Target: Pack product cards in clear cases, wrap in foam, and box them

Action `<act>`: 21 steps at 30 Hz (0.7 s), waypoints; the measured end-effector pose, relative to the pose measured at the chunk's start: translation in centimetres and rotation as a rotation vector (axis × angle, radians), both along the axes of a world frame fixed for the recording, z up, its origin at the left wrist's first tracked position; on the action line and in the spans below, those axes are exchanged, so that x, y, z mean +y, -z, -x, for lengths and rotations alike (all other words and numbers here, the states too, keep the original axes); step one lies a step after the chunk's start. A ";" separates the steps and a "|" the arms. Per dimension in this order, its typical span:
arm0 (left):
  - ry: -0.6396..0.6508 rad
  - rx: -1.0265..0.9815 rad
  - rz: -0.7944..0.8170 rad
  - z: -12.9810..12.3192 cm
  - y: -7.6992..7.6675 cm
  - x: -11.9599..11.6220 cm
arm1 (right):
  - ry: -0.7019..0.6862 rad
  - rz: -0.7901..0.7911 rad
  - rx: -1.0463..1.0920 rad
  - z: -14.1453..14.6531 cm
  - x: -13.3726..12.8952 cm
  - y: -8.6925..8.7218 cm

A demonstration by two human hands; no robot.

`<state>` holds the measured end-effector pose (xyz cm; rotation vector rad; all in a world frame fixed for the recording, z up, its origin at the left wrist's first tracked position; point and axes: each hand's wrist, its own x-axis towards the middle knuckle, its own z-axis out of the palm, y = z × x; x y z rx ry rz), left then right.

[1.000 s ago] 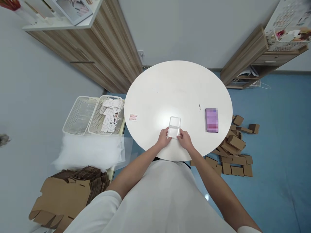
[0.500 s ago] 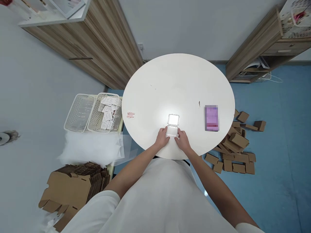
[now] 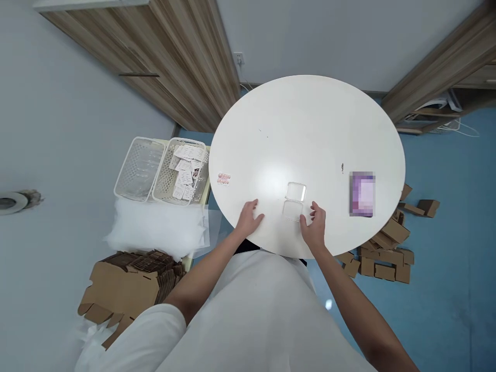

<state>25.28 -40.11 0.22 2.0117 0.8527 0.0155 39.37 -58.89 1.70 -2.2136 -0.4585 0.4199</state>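
A small clear plastic case (image 3: 293,210) lies unfolded near the front edge of the white oval table (image 3: 302,113), its lid pointing away from me. To the left of the case is my left hand (image 3: 248,219), empty, with fingers apart. My right hand (image 3: 314,225) is just right of the case, fingers spread and slightly curled, the thumb close to the case's edge. A small sheet with pink shapes (image 3: 223,179) lies at the table's left side. Toward the right edge rests a purple, blurred-out item (image 3: 362,194).
Left of the table are a basket of clear plastic pieces (image 3: 134,170), a basket of printed cards (image 3: 158,188), white sheets (image 3: 155,227) and stacked flat cardboard (image 3: 120,289). Small brown boxes (image 3: 385,257) are piled on the floor at right.
Both hands have let go of the clear case and moved apart, the left one to the left. The camera view has shifted, so the table appears farther right.
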 end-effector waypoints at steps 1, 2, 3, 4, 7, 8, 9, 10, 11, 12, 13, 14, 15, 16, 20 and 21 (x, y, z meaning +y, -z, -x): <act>-0.033 0.002 -0.050 1.0 -0.3 1.9 | -0.039 -0.012 -0.029 0.2 0.9 -0.7; -0.071 0.012 -0.101 1.9 -0.5 4.0 | -0.110 -0.019 -0.035 0.5 2.1 -1.4; -0.103 0.026 -0.147 2.7 -0.7 6.1 | -0.212 -0.020 -0.016 0.9 3.5 -1.9; -0.125 0.051 -0.186 3.3 -0.9 8.2 | -0.326 -0.013 0.017 1.2 5.2 -2.3; -0.065 0.130 -0.260 3.9 -1.1 13.8 | -0.579 0.063 0.104 2.6 11.0 -2.3; -0.019 0.151 -0.264 3.7 -1.0 15.3 | -0.602 0.095 0.114 3.0 13.1 -2.0; 0.026 0.172 -0.266 3.4 -1.0 16.6 | -0.609 0.122 0.120 3.4 15.1 -1.4; 0.076 0.195 -0.266 3.0 -0.9 17.7 | -0.608 0.142 0.125 3.7 17.0 -0.9; 0.119 0.225 -0.269 2.5 -0.8 18.6 | -0.599 0.158 0.126 4.0 18.8 -0.2; 0.153 0.260 -0.272 2.1 -0.6 19.3 | -0.583 0.170 0.124 4.3 20.4 0.4; 0.177 0.291 -0.266 1.7 -0.5 19.9 | -0.565 0.177 0.120 4.5 21.9 1.0; 0.204 0.305 -0.249 1.4 -0.3 20.3 | -0.544 0.184 0.109 4.7 23.1 1.6; 0.223 0.313 -0.233 1.2 -0.1 20.6 | -0.529 0.192 0.092 4.9 24.2 2.1; 0.237 0.310 -0.221 1.0 0.1 20.8 | -0.515 0.205 0.072 5.1 25.1 2.5; 0.249 0.251 -0.190 1.2 0.3 20.9 | -0.474 0.292 -0.012 5.6 27.0 3.5; 0.245 0.236 -0.175 1.3 0.3 20.8 | -0.466 0.312 -0.028 5.6 27.1 3.7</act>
